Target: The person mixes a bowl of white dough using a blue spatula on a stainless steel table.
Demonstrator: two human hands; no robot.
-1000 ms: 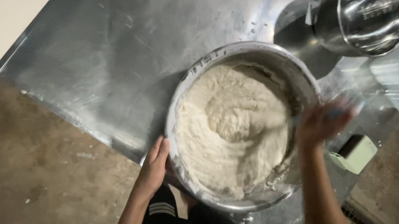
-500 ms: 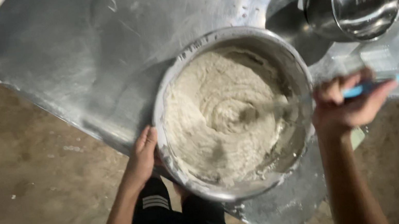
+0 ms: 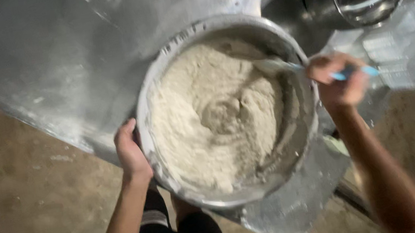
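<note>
Left hand (image 3: 130, 153) curls around the metal bowl's (image 3: 160, 85) rim, gripping it; right hand (image 3: 336, 80) is clenched on a blue-handled spatula (image 3: 314, 68) in the dough (image 3: 218, 115).

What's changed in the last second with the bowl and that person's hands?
The right hand has closed on the blue-handled spatula and swung it from the bowl's near side round to its far side. The left hand stays on the rim; the batter stays inside.

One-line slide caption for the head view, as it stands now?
Left hand grips the round steel bowl of pale dough; right hand holds a blue-handled spatula in it.
</note>
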